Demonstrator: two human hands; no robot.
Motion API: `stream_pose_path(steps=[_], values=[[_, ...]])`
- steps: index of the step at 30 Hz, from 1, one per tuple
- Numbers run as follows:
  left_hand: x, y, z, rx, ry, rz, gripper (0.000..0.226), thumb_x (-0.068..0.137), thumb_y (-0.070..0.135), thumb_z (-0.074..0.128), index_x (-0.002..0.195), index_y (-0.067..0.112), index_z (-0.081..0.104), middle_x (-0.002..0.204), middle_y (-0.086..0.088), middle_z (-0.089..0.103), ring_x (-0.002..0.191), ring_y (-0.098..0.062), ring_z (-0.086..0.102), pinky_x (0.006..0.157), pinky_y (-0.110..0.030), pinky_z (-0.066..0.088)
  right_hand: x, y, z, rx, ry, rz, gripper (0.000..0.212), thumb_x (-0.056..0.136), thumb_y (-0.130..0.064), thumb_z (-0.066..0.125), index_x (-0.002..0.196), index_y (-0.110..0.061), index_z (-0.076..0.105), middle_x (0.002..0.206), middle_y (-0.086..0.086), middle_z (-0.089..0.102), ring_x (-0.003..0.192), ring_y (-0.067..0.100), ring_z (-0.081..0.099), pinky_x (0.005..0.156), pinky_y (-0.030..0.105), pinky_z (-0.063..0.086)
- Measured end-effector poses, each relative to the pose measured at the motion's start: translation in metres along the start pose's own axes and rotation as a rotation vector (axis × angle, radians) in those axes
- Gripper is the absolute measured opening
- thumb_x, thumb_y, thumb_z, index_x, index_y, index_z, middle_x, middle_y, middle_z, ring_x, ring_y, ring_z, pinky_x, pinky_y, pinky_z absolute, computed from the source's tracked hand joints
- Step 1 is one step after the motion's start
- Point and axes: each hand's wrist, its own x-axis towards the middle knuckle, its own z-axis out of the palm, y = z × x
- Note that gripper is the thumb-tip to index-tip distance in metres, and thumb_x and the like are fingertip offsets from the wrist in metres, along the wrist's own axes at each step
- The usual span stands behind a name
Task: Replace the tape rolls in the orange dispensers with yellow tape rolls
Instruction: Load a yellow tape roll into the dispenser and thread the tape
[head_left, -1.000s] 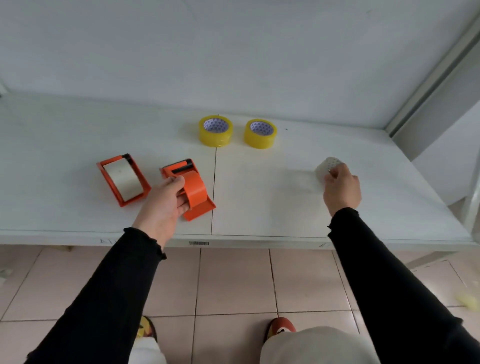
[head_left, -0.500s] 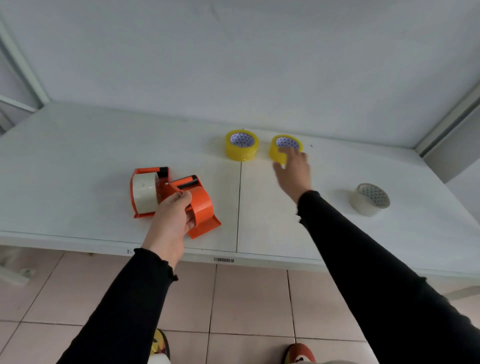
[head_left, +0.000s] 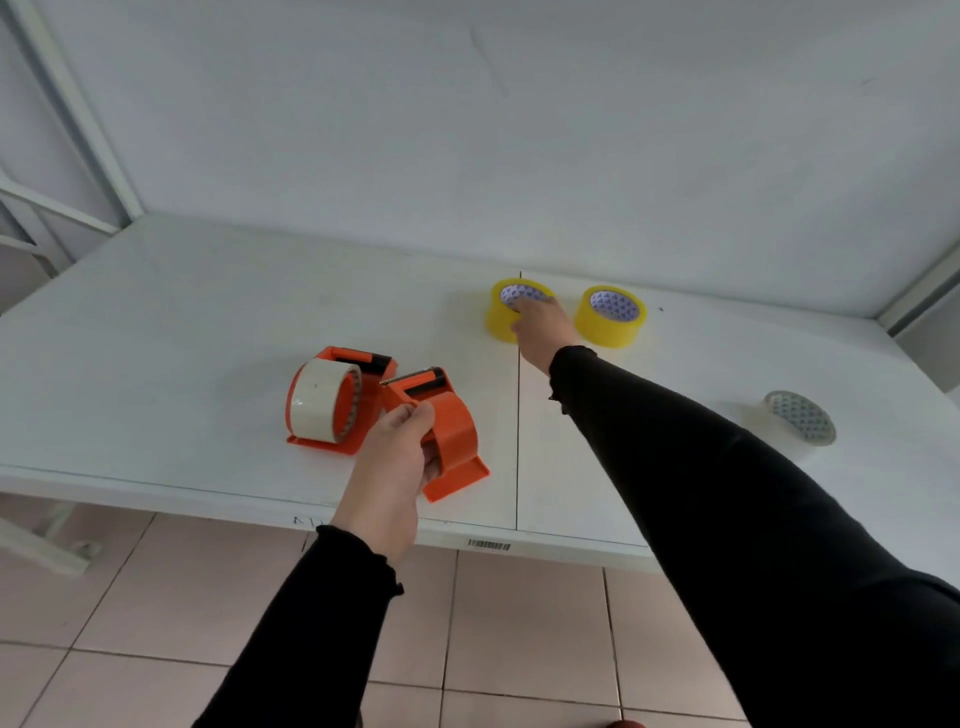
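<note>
Half a second ago the right hand (head_left: 540, 327) reached over the right yellow glossy tape roll (head_left: 612, 316); now its fingers (head_left: 519, 306) curl over the left yellow roll (head_left: 503, 312), grip not yet closed. Left hand (head_left: 392, 467) clasps the empty orange plastic dispenser (head_left: 447, 431) beside the loaded dispenser (head_left: 337, 400). Pinch the smooth rim through the cardboard core. A clear roll (head_left: 797, 421) lies well right on the white tabletop (head_left: 156, 338).
</note>
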Motion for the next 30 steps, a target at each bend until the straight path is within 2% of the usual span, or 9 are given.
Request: stream_pose_path(steps=[3,5,7,10,14,18,21,25,30], values=[[0.0,0.001,-0.001,0.009,-0.014,-0.009,0.025,0.104,0.023,0.049,0.122,0.011,0.06,0.113,-0.012,0.071,0.099,-0.023,0.068,0.084,-0.037,0.054,-0.015,0.005,-0.011,0.237,0.059,0.034,0.042,0.101,-0.014,0.048,0.143,-0.012,0.053,0.125,0.018,0.066,0.116,0.033,0.058,0.091,0.037,0.046],[0.0,0.002,0.0,0.004,-0.017,-0.007,0.023,0.104,0.023,0.048,0.12,0.012,0.061,0.112,-0.011,0.07,0.099,-0.023,0.068,0.086,-0.037,0.054,-0.036,0.003,-0.028,0.472,0.112,0.058,0.03,0.101,-0.013,0.051,0.128,-0.003,0.06,0.1,0.012,0.064,0.091,0.025,0.056,0.075,0.033,0.042],[-0.002,0.004,0.002,-0.017,-0.036,-0.004,0.018,0.104,0.023,0.048,0.113,0.015,0.062,0.111,-0.01,0.07,0.096,-0.021,0.068,0.081,-0.035,0.054,-0.064,-0.002,-0.048,0.711,0.128,0.103,0.015,0.101,-0.01,0.052,0.11,-0.003,0.061,0.086,0.003,0.057,0.076,0.018,0.049,0.064,0.029,0.037],[-0.007,0.007,0.007,-0.03,-0.076,0.022,0.015,0.104,0.023,0.048,0.105,0.019,0.062,0.108,-0.008,0.07,0.095,-0.019,0.068,0.083,-0.034,0.054,-0.115,-0.008,-0.078,1.069,0.115,0.098,0.009,0.103,-0.009,0.051,0.103,-0.012,0.059,0.085,-0.003,0.057,0.075,0.007,0.05,0.069,0.021,0.037],[-0.016,0.009,0.017,-0.023,-0.138,0.114,0.018,0.105,0.024,0.046,0.1,0.022,0.063,0.094,0.001,0.077,0.086,-0.01,0.073,0.078,-0.029,0.054,-0.178,-0.006,-0.1,1.323,0.088,0.062,0.017,0.105,-0.015,0.049,0.1,-0.017,0.065,0.091,-0.002,0.065,0.084,0.011,0.056,0.084,0.026,0.039],[-0.02,0.008,0.025,-0.017,-0.208,0.18,0.021,0.105,0.026,0.044,0.107,0.022,0.064,0.09,0.008,0.08,0.084,-0.003,0.075,0.074,-0.024,0.053,-0.213,-0.001,-0.098,1.422,0.03,0.033,0.019,0.104,-0.02,0.05,0.105,-0.014,0.068,0.101,0.009,0.064,0.096,0.02,0.053,0.09,0.036,0.037],[-0.022,0.004,0.032,-0.023,-0.242,0.197,0.02,0.104,0.025,0.048,0.107,0.02,0.067,0.093,0.006,0.079,0.085,-0.007,0.074,0.078,-0.026,0.055,-0.226,0.001,-0.087,1.422,0.004,-0.005,0.019,0.105,-0.017,0.049,0.11,-0.012,0.067,0.103,0.006,0.069,0.096,0.019,0.058,0.089,0.034,0.041],[-0.022,-0.004,0.042,0.004,-0.282,0.211,0.021,0.103,0.022,0.05,0.103,0.019,0.07,0.095,0.002,0.079,0.086,-0.011,0.073,0.081,-0.03,0.055,-0.233,0.001,-0.073,1.357,-0.017,-0.082,0.024,0.099,-0.019,0.054,0.117,-0.005,0.063,0.105,0.008,0.067,0.098,0.017,0.058,0.089,0.03,0.046],[-0.02,-0.008,0.049,-0.033,-0.289,0.199,0.023,0.102,0.021,0.049,0.107,0.017,0.071,0.102,-0.005,0.076,0.094,-0.019,0.07,0.085,-0.035,0.053,-0.236,-0.002,-0.065,1.281,-0.02,-0.082,0.031,0.098,-0.02,0.055,0.125,-0.006,0.063,0.109,0.01,0.07,0.105,0.02,0.06,0.097,0.038,0.048]])
